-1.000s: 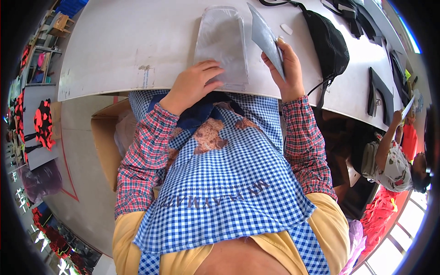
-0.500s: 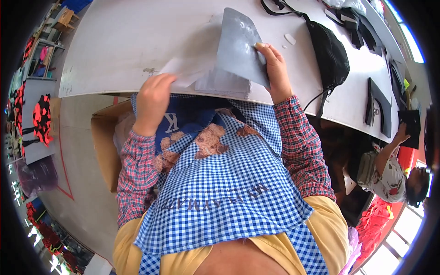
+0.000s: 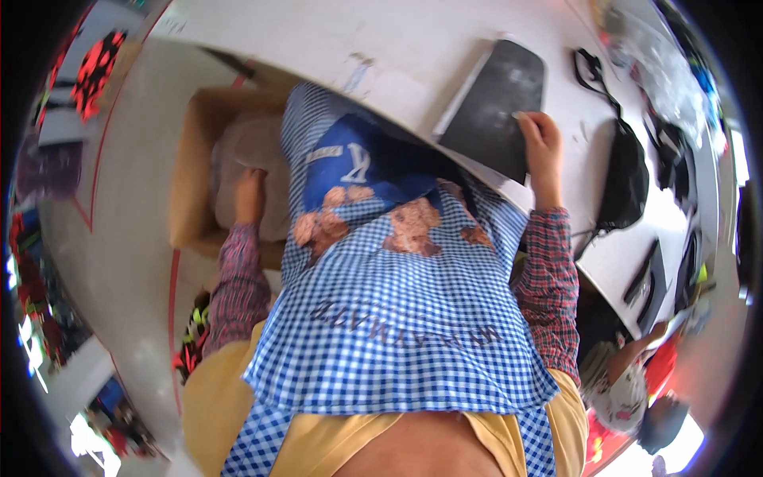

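Observation:
My right hand [image 3: 540, 151] grips the edge of a flat dark grey panel [image 3: 497, 107] that lies tilted on the white table [image 3: 334, 40]. My left hand [image 3: 248, 195] reaches down to my left into an open cardboard box [image 3: 191, 183] on the floor and rests on pale plastic-wrapped stuff [image 3: 258, 151] inside it. Whether it grips anything there I cannot tell. A blue checked apron [image 3: 397, 318] covers my front.
A black bag [image 3: 624, 171] with a strap lies on the table right of the panel. More dark items [image 3: 660, 274] sit at the table's right end. Another person [image 3: 628, 389] is at the lower right. Red lines mark the floor [image 3: 119, 238].
My left hand left the table edge and swung down into the cardboard box. The pale sheet it held is gone from the table. My right hand stays on the grey panel.

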Tool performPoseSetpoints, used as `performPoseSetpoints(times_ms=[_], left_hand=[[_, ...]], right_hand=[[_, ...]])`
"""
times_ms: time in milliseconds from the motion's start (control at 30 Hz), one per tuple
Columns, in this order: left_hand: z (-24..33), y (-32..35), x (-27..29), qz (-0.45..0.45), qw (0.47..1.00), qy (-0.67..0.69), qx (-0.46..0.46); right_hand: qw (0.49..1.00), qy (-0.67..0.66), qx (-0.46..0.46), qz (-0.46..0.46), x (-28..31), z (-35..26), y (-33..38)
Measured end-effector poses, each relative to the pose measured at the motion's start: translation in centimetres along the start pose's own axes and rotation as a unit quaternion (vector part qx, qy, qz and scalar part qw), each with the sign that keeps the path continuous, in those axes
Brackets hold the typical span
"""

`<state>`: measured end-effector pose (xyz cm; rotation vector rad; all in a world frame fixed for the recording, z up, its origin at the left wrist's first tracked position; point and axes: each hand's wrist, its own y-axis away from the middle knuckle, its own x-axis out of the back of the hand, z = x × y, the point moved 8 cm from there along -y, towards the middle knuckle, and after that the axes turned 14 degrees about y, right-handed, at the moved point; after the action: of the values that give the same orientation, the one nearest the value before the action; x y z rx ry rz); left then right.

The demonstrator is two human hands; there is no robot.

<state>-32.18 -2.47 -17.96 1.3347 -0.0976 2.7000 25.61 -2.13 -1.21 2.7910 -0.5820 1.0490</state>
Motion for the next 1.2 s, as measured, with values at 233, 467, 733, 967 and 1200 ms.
performPoseSetpoints(times_ms=[233,467,733,967,1200], left_hand=[[-5.8,2.8,-9.1,-0.123,0.985,-0.027,0.117],[-9.3,1.5,-9.5,-0.184,0.962,-0.074,0.19],[1.9,-8.3,1.4,-0.142,0.965,-0.082,0.206],[6.8,-8.1,1.5,-0.017,0.989,-0.067,0.135],[10.0,-9.4,5.1,0.094,0.992,0.034,0.075]], right_hand=[[0.992,-0.095,-0.078,-0.013,-0.1,1.4,0.1],[0.992,-0.098,-0.079,-0.012,-0.8,0.0,0.1],[0.99,-0.088,-0.091,0.054,1.2,1.2,1.2],[0.993,-0.074,-0.071,0.06,1.4,1.0,1.2],[0.991,-0.059,-0.072,0.098,1.9,1.8,1.5]])
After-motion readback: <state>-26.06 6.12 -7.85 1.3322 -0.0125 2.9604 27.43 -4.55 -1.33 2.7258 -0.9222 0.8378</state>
